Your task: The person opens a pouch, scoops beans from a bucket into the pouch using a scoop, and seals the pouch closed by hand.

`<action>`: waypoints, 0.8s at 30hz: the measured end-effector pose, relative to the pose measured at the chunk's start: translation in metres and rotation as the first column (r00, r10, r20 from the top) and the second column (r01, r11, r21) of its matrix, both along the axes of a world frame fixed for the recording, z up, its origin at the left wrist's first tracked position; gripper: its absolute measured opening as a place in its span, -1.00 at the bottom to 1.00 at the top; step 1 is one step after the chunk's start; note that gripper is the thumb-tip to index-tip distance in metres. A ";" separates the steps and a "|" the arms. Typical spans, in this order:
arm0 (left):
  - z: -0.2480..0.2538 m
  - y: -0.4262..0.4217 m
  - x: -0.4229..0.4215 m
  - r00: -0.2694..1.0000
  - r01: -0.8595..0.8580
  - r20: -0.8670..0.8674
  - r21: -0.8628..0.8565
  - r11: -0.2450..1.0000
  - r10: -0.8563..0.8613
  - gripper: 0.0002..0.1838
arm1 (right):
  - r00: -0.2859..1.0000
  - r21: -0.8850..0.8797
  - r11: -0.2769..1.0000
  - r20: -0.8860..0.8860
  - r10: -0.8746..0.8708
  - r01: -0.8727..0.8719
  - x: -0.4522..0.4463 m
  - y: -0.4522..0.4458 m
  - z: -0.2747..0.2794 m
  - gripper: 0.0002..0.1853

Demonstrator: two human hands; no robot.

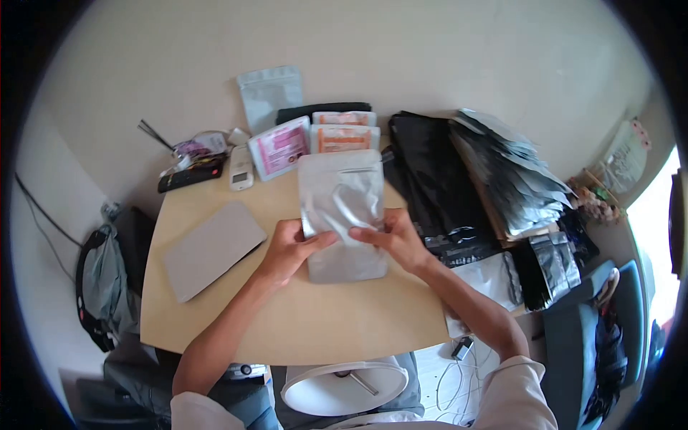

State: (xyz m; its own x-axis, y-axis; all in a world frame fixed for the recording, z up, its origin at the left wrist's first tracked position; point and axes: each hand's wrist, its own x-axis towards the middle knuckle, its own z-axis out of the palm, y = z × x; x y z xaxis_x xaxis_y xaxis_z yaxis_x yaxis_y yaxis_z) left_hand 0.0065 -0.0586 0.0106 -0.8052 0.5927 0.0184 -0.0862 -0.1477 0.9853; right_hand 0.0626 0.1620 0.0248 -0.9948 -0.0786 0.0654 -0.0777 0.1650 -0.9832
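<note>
A silver foil pouch (342, 193) is held upright above the middle of the wooden table (287, 330). My left hand (297, 247) grips its left edge, thumb pressed on the front. On the other edge my right hand (394, 240) does the same, its thumb also flat on the foil. The fingers of both hands are partly hidden behind the pouch. Just beyond it stand a pouch with a pink label (282, 149) and two with orange labels, one of them the front orange-labelled pouch (345, 139).
A closed grey laptop (215, 251) lies at the left. Behind it are a white remote control (241, 168) and a black tray (190, 175) of small items. Black plastic bags (433, 172) and a stack of silver pouches (509, 172) fill the right side. A blue chair (573, 344) stands beside the table.
</note>
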 end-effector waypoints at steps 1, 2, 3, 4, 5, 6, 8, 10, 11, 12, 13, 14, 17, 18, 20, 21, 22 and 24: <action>-0.001 0.002 0.001 0.999 -0.032 -0.009 0.022 0.999 0.032 -0.65 | 1.000 -0.031 1.000 -0.001 -0.002 0.002 0.001 -0.003 0.000 -0.70; 0.000 0.002 0.002 0.999 -0.031 -0.016 0.019 0.999 0.032 -0.66 | 1.000 -0.062 0.998 -0.002 -0.003 0.002 0.001 -0.005 0.000 -0.69; 0.001 0.001 0.002 0.999 -0.034 -0.024 0.016 0.999 0.034 -0.68 | 0.998 -0.044 0.999 0.056 0.018 -0.015 0.000 -0.003 -0.002 -0.63; 0.001 -0.001 0.001 0.999 -0.039 -0.031 0.012 0.999 0.039 -0.69 | 0.998 -0.115 0.993 0.048 0.027 -0.022 -0.001 -0.005 0.000 -0.60; -0.006 -0.004 -0.003 0.997 -0.049 -0.058 0.003 0.999 0.050 -0.68 | 0.998 -0.185 0.982 0.039 0.040 -0.032 0.000 -0.010 0.000 -0.58; -0.006 -0.003 -0.003 0.997 -0.063 -0.043 0.017 0.998 0.064 -0.67 | 0.998 -0.254 0.966 0.027 0.055 -0.046 0.001 -0.011 0.001 -0.55; -0.005 -0.002 -0.003 0.995 -0.099 -0.014 0.042 0.994 0.100 -0.65 | 0.988 -0.229 0.964 0.048 0.149 -0.135 0.001 -0.006 0.000 -0.52; 0.002 0.005 0.001 0.992 -0.117 -0.042 0.101 0.988 0.122 -0.62 | 0.977 -0.199 0.961 0.057 0.205 -0.190 -0.002 -0.003 -0.001 -0.55; -0.001 0.008 0.001 0.990 -0.127 -0.049 0.135 0.983 0.134 -0.61 | 0.983 -0.170 0.969 0.022 0.185 -0.178 -0.002 0.000 0.000 -0.57; 0.001 0.010 0.002 0.988 -0.136 -0.053 0.171 0.976 0.147 -0.61 | 0.986 -0.140 0.977 -0.011 0.164 -0.164 -0.001 0.001 0.004 -0.59; 0.005 0.009 0.003 0.994 -0.100 -0.037 0.154 0.983 0.107 -0.65 | 0.989 -0.109 0.983 -0.042 0.144 -0.148 0.000 0.003 0.008 -0.61; 0.009 0.008 0.003 0.998 -0.063 -0.019 0.137 0.989 0.066 -0.68 | 0.992 -0.077 0.991 -0.078 0.099 -0.105 0.000 0.006 0.011 -0.62; 0.005 0.002 0.002 1.000 0.019 -0.025 0.040 0.999 -0.018 -0.74 | 0.972 0.101 0.992 -0.229 -0.047 0.072 0.000 0.020 0.038 -0.68; 0.002 0.002 -0.002 0.998 0.041 -0.041 0.002 0.999 -0.041 -0.75 | 0.949 0.180 0.965 -0.284 -0.136 0.192 0.001 0.024 0.048 -0.69; -0.004 0.004 -0.004 0.995 0.036 -0.093 -0.048 0.998 -0.040 -0.79 | 0.846 0.267 0.878 -0.477 -0.238 0.397 0.010 0.033 0.073 -0.70; -0.006 0.003 -0.005 0.992 0.029 -0.117 -0.079 0.996 -0.038 -0.80 | 0.780 0.231 0.860 -0.570 -0.260 0.456 0.008 0.043 0.078 -0.69; -0.005 0.003 -0.005 0.992 0.023 -0.119 -0.088 0.996 -0.034 -0.82 | 0.704 0.187 0.840 -0.653 -0.281 0.509 0.005 0.056 0.084 -0.67; -0.005 0.004 -0.003 0.993 0.017 -0.117 -0.109 0.994 -0.030 -0.84 | 0.592 0.430 0.459 -0.748 -0.301 0.777 0.021 0.065 0.128 -0.61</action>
State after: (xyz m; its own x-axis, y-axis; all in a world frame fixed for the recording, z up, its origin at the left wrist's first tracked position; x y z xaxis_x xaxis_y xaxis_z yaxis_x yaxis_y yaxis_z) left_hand 0.0038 -0.0548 0.0060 -0.7871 0.6149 0.0483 0.0300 -0.0400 0.9987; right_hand 0.0841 0.2265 0.1532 -0.6356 0.2085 0.7434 -0.1278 0.9212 -0.3676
